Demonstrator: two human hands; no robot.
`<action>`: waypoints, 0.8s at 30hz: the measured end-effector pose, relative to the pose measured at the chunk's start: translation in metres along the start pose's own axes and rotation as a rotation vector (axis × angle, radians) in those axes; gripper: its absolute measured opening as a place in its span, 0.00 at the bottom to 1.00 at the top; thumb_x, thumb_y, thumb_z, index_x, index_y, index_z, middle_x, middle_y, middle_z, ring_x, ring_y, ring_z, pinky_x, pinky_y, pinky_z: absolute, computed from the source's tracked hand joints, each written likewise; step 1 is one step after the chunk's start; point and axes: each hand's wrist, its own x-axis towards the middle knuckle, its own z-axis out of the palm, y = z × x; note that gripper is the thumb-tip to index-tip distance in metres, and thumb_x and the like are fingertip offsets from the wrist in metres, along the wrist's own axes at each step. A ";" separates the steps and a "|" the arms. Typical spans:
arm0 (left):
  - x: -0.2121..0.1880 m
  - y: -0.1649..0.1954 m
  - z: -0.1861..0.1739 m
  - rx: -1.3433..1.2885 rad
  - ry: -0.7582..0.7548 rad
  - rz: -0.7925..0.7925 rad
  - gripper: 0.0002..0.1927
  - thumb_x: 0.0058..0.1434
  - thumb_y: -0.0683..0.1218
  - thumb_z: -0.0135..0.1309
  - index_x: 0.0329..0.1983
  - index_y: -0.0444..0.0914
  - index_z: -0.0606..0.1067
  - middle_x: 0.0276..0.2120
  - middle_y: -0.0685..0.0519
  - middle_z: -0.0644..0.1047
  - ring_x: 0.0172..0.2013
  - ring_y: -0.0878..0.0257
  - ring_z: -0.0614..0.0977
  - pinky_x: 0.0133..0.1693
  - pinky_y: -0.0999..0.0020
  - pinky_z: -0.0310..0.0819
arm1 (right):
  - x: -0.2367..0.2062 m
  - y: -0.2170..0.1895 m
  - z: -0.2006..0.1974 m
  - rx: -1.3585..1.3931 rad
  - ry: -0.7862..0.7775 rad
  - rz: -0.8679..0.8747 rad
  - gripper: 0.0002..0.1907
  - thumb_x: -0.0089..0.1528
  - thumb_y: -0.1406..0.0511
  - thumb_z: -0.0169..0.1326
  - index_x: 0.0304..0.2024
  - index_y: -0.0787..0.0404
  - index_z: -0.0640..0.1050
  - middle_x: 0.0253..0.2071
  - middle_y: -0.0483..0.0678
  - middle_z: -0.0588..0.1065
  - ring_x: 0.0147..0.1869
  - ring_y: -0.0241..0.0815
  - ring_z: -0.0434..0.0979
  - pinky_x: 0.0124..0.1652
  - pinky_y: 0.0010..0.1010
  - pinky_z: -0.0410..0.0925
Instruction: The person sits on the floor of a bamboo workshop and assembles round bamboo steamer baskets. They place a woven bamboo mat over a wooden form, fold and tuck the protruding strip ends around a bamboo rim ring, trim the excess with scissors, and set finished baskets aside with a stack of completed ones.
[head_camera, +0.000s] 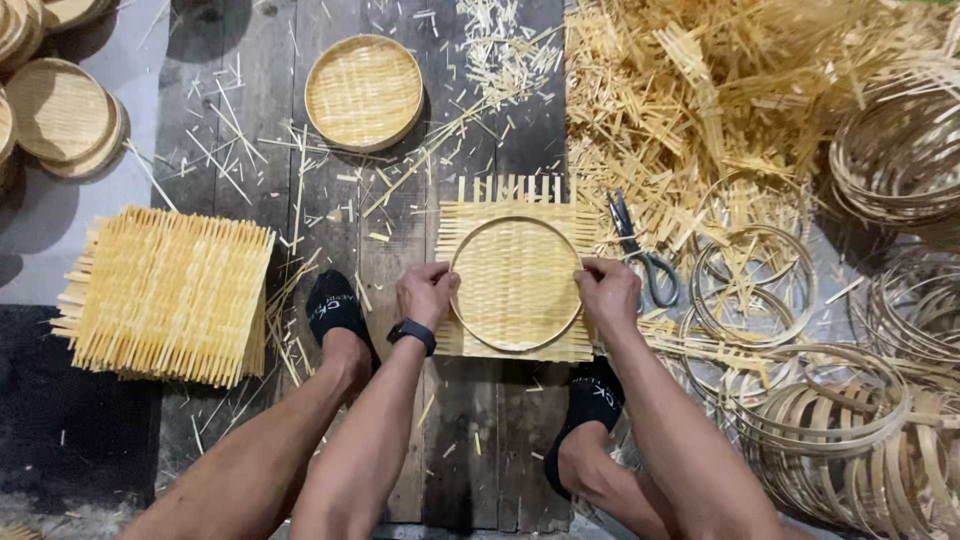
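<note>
One square woven mat (516, 275) lies flat on the dark wooden boards (250, 90) between the person's two black-socked feet, with one round bamboo hoop (516, 283) lying on top of it, so that the mat's loose strip ends stick out past the hoop on every side. The left hand (426, 292) is at the hoop's left edge, knuckles up, fingers curled shut and pinching the hoop against the mat; a dark watch (412, 333) sits on that wrist. The right hand (606, 290) mirrors it at the hoop's right edge, fingers bent and closed on the rim there. Both forearms reach forward from the bottom of the view, nearly parallel, with the bare knees just outside them. One finished round tray (364, 92) rests farther up the boards, well apart from the hands. One stack of square woven mats (165, 295) sits to the left; I cannot count its layers. One pair of scissors (640, 250) lies just right of the mat, near the right hand. Several more round trays (60, 110) are piled at the upper left. To the right lie many loose bamboo hoops (800, 400) and a heap of cut strips (700, 90), too tangled to count.
</note>
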 end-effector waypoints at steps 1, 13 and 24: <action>0.002 -0.005 0.001 0.003 -0.026 -0.079 0.11 0.51 0.44 0.66 0.38 0.37 0.86 0.33 0.45 0.84 0.34 0.56 0.85 0.39 0.62 0.79 | -0.001 0.004 0.003 -0.023 0.011 -0.036 0.13 0.54 0.65 0.66 0.41 0.61 0.86 0.36 0.53 0.82 0.38 0.45 0.83 0.43 0.33 0.74; 0.008 -0.007 -0.010 -0.140 -0.148 -0.461 0.10 0.48 0.42 0.69 0.34 0.36 0.85 0.27 0.51 0.84 0.27 0.63 0.83 0.33 0.67 0.79 | -0.009 -0.004 -0.004 -0.009 -0.120 0.139 0.14 0.54 0.63 0.67 0.42 0.58 0.86 0.35 0.51 0.83 0.36 0.41 0.84 0.41 0.30 0.74; 0.022 -0.032 -0.010 -0.422 -0.331 -0.579 0.10 0.50 0.44 0.71 0.30 0.36 0.80 0.26 0.58 0.80 0.25 0.70 0.76 0.29 0.73 0.73 | 0.008 0.020 0.003 0.344 -0.315 0.438 0.20 0.56 0.63 0.68 0.46 0.70 0.81 0.33 0.47 0.81 0.30 0.32 0.77 0.29 0.25 0.70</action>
